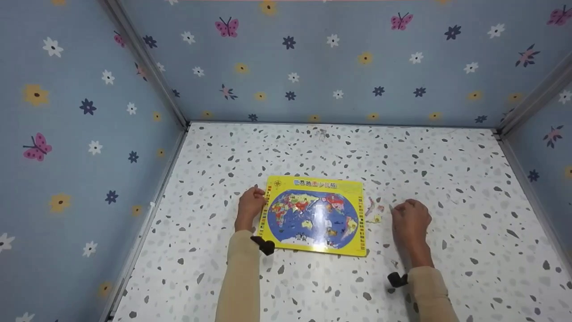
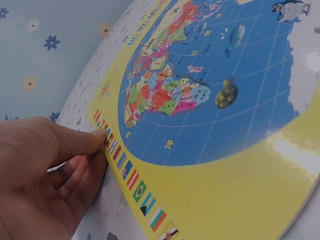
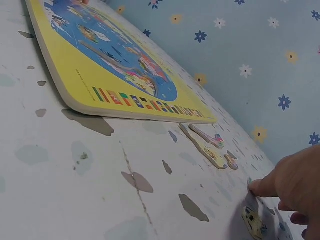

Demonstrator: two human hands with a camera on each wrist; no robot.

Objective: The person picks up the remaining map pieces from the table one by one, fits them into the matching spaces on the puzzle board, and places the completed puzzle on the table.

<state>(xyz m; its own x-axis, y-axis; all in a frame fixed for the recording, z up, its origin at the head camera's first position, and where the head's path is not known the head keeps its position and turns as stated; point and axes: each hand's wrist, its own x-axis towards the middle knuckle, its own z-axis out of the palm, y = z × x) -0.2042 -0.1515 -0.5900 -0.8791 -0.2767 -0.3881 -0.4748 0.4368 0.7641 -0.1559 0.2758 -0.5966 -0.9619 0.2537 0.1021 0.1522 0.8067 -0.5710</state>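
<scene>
A yellow-bordered world map puzzle board [image 1: 317, 248] lies on the speckled table, its blue oval filled with colourful land pieces. My left hand [image 1: 251, 203] pinches the board's left edge, with thumb on top by the flag row [image 2: 117, 150]. To the right of the board, my right hand [image 1: 412, 220] is low over the table, fingers curled and fingertips together at a small pale puzzle piece [image 3: 250, 181], mostly hidden. Another puzzle piece [image 3: 254, 223], yellowish with dark print, shows below that hand. Several loose pieces [image 3: 214, 156] lie between board and right hand.
Blue panels [image 1: 313, 67] with flowers and butterflies enclose the table [image 1: 214, 152] at the back and both sides. Light glares off the board's lower middle. Black wrist mounts [image 1: 267, 247] sit at both sleeves.
</scene>
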